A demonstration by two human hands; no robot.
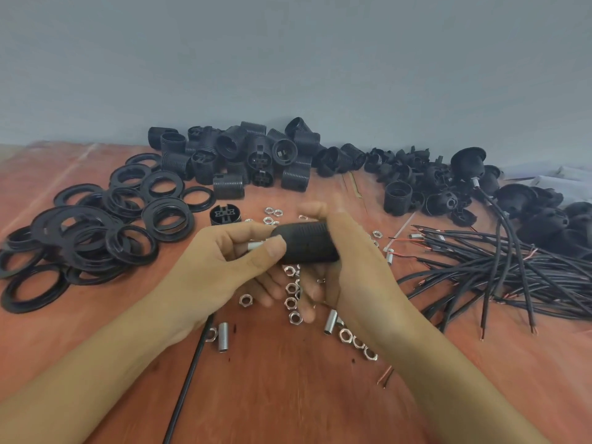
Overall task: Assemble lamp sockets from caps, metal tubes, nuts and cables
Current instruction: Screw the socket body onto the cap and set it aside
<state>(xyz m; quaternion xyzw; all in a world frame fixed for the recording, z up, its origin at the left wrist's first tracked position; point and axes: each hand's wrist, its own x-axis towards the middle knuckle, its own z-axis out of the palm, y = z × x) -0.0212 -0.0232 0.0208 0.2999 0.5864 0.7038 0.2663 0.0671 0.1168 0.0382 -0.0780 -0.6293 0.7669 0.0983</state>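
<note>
Above the middle of the table, my right hand grips a black threaded lamp socket lying sideways. A short metal tube sticks out of the socket's left end, and my left hand pinches it between thumb and fingers. A black cable runs from under my left hand toward the near edge. Loose nuts and metal tubes lie on the table below my hands.
Black rings are heaped at the left. Black socket bodies are piled at the back against the wall, with caps to their right. A bundle of black cables lies at the right. The tabletop is reddish wood.
</note>
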